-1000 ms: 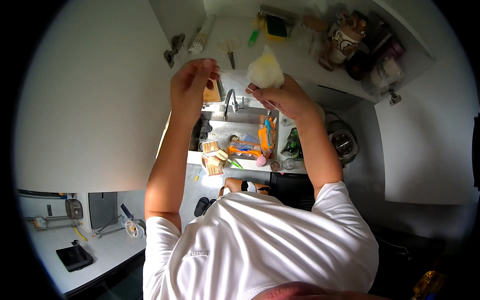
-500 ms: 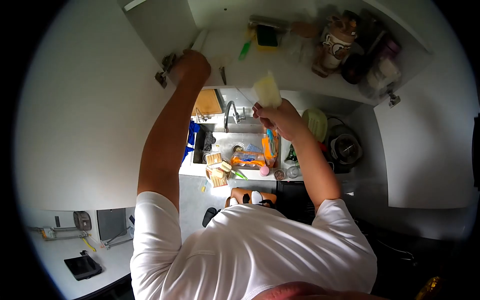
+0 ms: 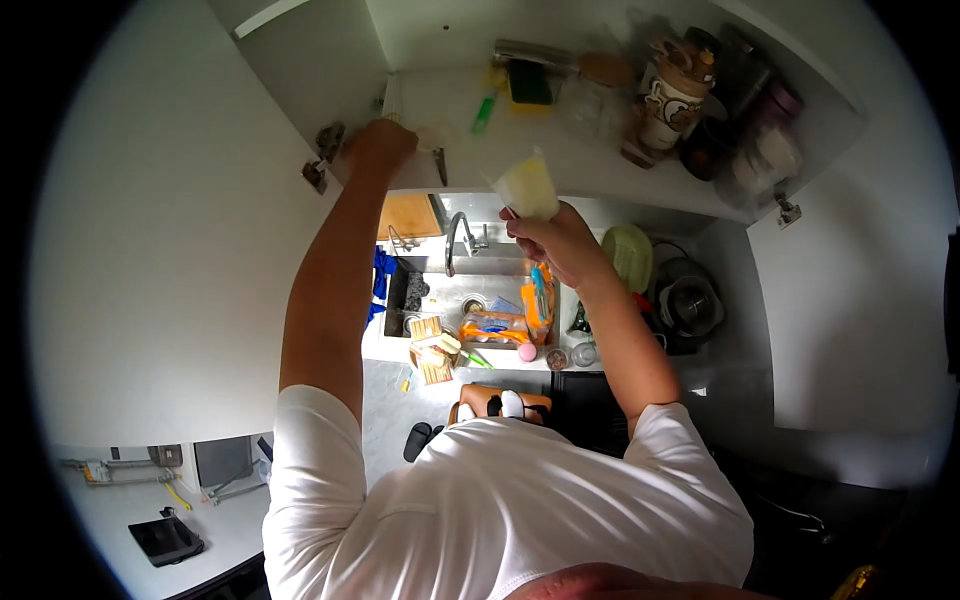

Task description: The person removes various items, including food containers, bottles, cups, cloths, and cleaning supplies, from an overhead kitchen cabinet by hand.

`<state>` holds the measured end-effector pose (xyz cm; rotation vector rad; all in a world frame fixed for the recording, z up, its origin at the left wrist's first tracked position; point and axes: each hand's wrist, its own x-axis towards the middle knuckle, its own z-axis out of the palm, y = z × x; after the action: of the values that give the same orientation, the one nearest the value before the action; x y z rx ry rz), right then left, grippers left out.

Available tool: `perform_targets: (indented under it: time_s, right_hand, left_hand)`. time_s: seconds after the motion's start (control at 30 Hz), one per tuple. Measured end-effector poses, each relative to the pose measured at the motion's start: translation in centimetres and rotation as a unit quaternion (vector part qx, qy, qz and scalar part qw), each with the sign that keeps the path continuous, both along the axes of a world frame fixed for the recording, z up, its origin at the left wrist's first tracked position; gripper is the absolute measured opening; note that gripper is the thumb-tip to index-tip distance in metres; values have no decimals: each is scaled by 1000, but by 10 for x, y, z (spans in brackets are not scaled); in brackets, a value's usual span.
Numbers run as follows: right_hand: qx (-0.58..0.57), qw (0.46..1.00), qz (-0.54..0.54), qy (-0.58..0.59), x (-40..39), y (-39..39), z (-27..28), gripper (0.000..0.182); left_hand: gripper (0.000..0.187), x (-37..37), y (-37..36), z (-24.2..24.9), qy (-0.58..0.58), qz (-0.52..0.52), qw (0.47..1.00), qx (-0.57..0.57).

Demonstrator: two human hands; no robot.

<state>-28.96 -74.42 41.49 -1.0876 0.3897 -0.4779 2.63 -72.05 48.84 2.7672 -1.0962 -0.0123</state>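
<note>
Inside an open cabinet, my left hand [image 3: 380, 148] is at the left end of the shelf [image 3: 440, 105], by a white ribbed item [image 3: 392, 97]. Its fingers are curled and mostly hidden, so what they hold cannot be made out. My right hand [image 3: 550, 235] is closed on a pale yellow packet [image 3: 528, 188] in front of the shelf edge. Between the hands a small dark metal item [image 3: 441, 166] lies on the shelf. Behind it are a green-handled item [image 3: 484, 112] and a sponge [image 3: 529, 84].
A cup [image 3: 672, 100] and jars [image 3: 602, 85] stand on the shelf's right. Cabinet doors [image 3: 170, 250] are open on both sides. Below are a faucet [image 3: 456, 240], a sink [image 3: 440, 290] with orange packages [image 3: 495, 326], and a green board [image 3: 627, 256].
My left hand has moved slightly down and left. The view has shifted a little. My right hand still holds the packet, which has moved slightly left and down.
</note>
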Motion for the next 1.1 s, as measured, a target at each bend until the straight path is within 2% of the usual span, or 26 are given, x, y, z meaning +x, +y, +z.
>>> perform_targets:
  time_s: [0.07,0.17,0.23,0.3,0.37,0.4,0.47,0.5,0.57,0.6,0.67,0.77,0.83,0.87,0.9,0.97,1.0,1.07,1.1]
  right_hand:
    - [0,1000,4,2,5,2,1,19]
    - [1,1000,14,-2,11,1,2,20]
    - [-13,1000,-1,-1,18,0,2,21]
    - [-27,999,-17,0,25,-3,5,22]
    - [-120,991,-43,46,34,-14,9,23]
    - [-119,991,-42,48,42,-19,10,23]
    - [-368,909,-170,97,65,-30,12,29]
    - [-368,909,-168,99,74,-35,20,29]
    - [-392,884,-147,207,93,-47,42,39]
    - [-390,885,-146,209,105,-53,43,39]
    - [-485,815,-133,289,129,-63,47,43]
    - [-510,798,-169,275,155,-74,36,43]
    - [-509,796,-165,285,158,-74,32,43]
    - [-510,792,-162,295,158,-75,31,43]
    - [-508,792,-163,295,156,-75,31,43]
    - [-475,818,-187,266,152,-74,30,42]
    - [-472,819,-190,266,151,-75,28,42]
    - [-405,863,-187,236,149,-77,26,42]
    - [-402,864,-191,236,148,-79,24,42]
  left_hand:
    - [40,-10,5,-3,20,15,999,-24]
    - [46,-12,4,-17,-22,47,998,-33]
    - [51,-10,1,-32,-145,64,987,-41]
    - [51,-15,2,-31,-120,74,988,-56]
    - [51,-31,8,-22,-96,81,990,-70]
    - [47,-39,14,-20,-71,63,992,-87]
    - [43,-49,21,-27,-43,49,993,-103]
    - [42,-52,22,-33,-62,34,992,-106]
    - [41,-55,22,-39,-80,20,991,-109]
    - [41,-56,23,-42,-100,-4,988,-118]
    - [41,-57,24,-45,-120,-29,984,-125]
    - [40,-41,23,-48,-149,-89,975,-139]
    - [40,0,21,-53,-261,-153,952,-54]
    - [31,12,19,-53,-250,-89,957,-118]
    - [31,20,19,-50,-251,-91,957,-117]
    - [25,31,18,-45,-183,-58,980,-60]
    - [19,23,18,-37,-153,-31,985,-75]
    - [20,42,5,-49,-168,-47,983,-63]
    - [21,53,0,-55,-179,-60,981,-52]
